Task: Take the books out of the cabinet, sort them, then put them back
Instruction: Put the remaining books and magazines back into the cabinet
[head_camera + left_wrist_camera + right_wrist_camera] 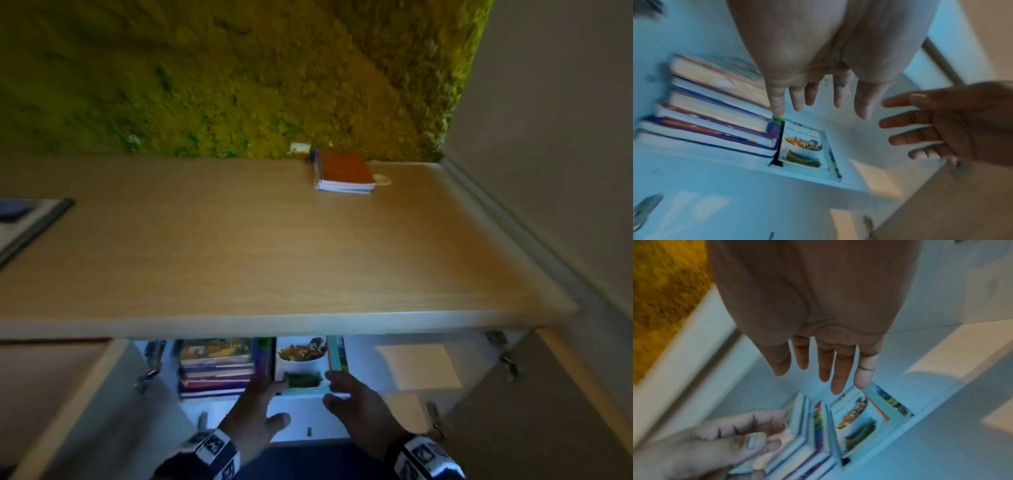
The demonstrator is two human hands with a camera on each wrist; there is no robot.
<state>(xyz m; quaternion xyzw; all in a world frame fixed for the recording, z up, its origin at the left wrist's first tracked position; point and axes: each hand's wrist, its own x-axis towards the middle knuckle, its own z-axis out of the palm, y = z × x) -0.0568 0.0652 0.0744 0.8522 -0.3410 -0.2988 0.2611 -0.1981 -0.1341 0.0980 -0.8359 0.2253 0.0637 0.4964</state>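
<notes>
Inside the open cabinet (363,356) a flat stack of books (217,368) lies at the left. Beside it is a cookbook with a food photo on its cover (301,365), titled "Meat Dishes" (803,146), with thin books on either side. My left hand (255,407) reaches in with straight, spread fingers (797,97) near the thin books between the stack and the cookbook. My right hand (352,401) reaches toward the cookbook's right edge, fingers (826,366) straight, holding nothing. A second pile with a red-covered book on top (344,173) sits on the wooden cabinet top (239,257).
Both cabinet doors stand open, the left door (68,394) and the right door (513,411). A dark-framed flat object (27,222) lies at the top's left edge. A green moss wall (205,85) rises behind. A small white disc (382,180) lies behind the red pile.
</notes>
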